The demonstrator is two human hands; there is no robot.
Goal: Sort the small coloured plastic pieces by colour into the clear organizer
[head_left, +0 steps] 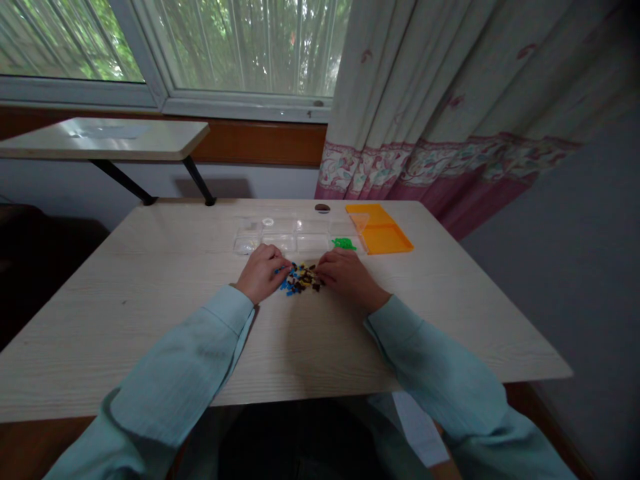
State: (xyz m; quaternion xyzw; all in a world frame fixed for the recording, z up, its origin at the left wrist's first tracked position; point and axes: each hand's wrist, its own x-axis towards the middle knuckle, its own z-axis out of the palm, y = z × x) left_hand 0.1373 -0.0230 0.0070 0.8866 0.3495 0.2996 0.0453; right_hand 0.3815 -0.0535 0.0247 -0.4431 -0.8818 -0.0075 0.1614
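A small heap of blue, yellow and dark brown pieces [303, 280], like tiny building bricks, lies on the table between my hands. At its left edge is my left hand [263, 272], thumb and fingers drawn together; whatever is in the pinch is too small to make out. My right hand [349, 275] rests against the heap's right side with its fingers curled and pressed together, their tips partly hidden among the pieces. Just behind both hands stands a clear compartment box [314, 243]. Green pieces [344, 244] fill its front right compartment.
An orange tray or lid [383, 233] lies to the right of the clear box. Behind them is a dark round hole [323, 208] in the pale wooden table [165, 293]. A raised shelf [170, 143] stands at the back left, and a curtain [400, 160] hangs behind the table.
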